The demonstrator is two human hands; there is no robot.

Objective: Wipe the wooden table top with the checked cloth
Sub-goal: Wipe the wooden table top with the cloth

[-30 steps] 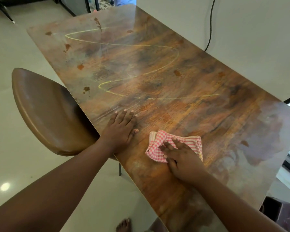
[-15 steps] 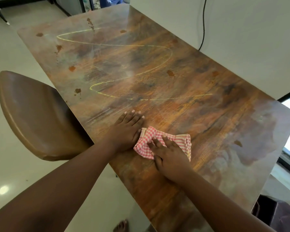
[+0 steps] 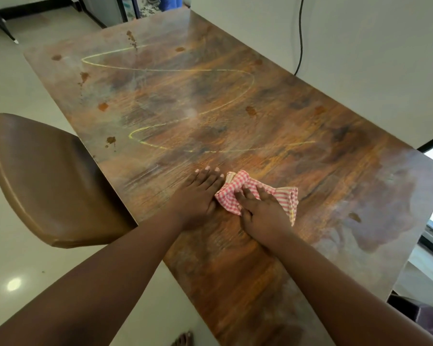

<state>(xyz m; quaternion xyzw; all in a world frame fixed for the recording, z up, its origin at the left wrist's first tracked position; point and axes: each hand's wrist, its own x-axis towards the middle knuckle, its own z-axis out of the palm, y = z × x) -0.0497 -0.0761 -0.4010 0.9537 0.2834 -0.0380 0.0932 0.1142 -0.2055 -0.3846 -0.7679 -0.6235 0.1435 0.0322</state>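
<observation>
A crumpled red-and-white checked cloth (image 3: 281,194) lies on the glossy wooden table top (image 3: 310,171), near its left edge. My right hand (image 3: 260,212) presses flat on the cloth with straight fingers. My left hand (image 3: 198,193) rests flat on the bare wood just left of the cloth, touching its left edge. A thin yellow squiggly line (image 3: 185,71) and several brown spots (image 3: 102,106) mark the far half of the table.
A brown chair (image 3: 48,181) stands against the table's left edge beside my left arm. A white wall with a black cable (image 3: 301,33) runs along the right side. My bare foot (image 3: 183,339) shows on the pale tiled floor below.
My right hand has slid the cloth leftward across the wood until it met my left hand, which stayed planted. The view has shifted slightly.
</observation>
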